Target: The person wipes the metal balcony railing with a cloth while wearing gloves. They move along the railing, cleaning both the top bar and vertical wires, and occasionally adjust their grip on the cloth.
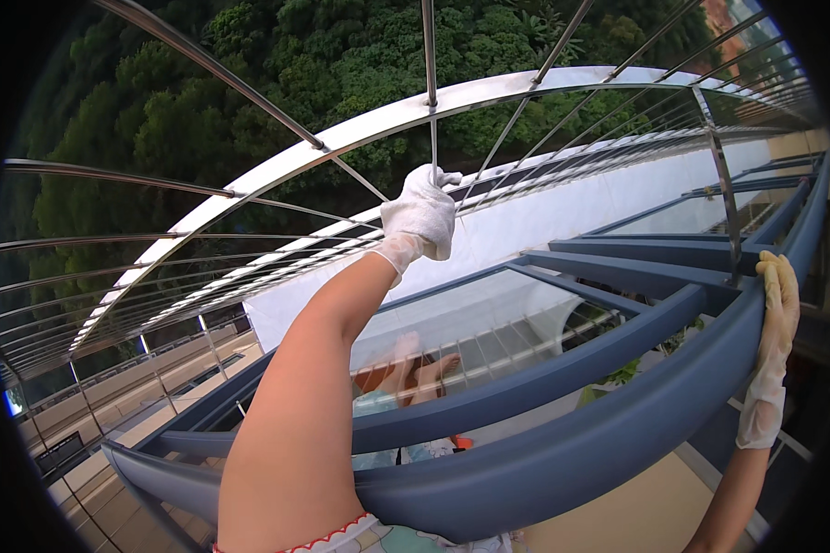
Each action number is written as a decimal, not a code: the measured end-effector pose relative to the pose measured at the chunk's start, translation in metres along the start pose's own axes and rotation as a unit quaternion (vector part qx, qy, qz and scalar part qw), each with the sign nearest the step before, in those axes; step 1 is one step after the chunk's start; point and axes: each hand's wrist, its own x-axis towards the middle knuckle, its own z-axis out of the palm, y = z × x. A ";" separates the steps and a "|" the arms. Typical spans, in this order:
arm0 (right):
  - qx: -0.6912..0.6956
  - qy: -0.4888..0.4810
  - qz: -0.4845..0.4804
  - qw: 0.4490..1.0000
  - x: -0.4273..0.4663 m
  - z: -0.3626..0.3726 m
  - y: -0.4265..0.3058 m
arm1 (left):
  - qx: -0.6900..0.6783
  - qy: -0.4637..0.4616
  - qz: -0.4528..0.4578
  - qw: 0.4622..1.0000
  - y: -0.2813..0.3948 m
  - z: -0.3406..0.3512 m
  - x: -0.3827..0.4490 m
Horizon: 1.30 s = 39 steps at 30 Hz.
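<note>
My left hand (pixel 418 218), in a thin translucent glove, is wrapped in a white cloth (pixel 422 204) and closed with it around a thin vertical metal bar (pixel 434 138) of the outer railing, below a flat metal rail (pixel 366 131). The cloth hides its fingers. My right hand (pixel 778 304), also gloved, rests at the right on the blue-grey metal handrail (pixel 595 442), its fingers together over the top edge. Nothing is seen in that hand.
Between handrail and bars lie a glass panel (pixel 484 325) with reflections and a white ledge (pixel 526 207). A flat metal post (pixel 723 186) stands near my right hand. Dense trees (pixel 249 104) lie far below, beyond the bars.
</note>
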 end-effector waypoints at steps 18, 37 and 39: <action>0.045 -0.037 -0.022 0.998 0.008 -0.006 0.006 | 0.192 -0.025 -0.005 0.981 -0.020 0.045 0.008; 0.087 0.000 0.005 0.996 0.004 0.008 -0.004 | -0.047 -0.355 0.220 0.908 -0.046 0.052 -0.079; 0.054 0.012 0.008 0.998 0.002 0.009 -0.008 | -0.104 -0.304 0.218 0.921 -0.045 0.028 -0.075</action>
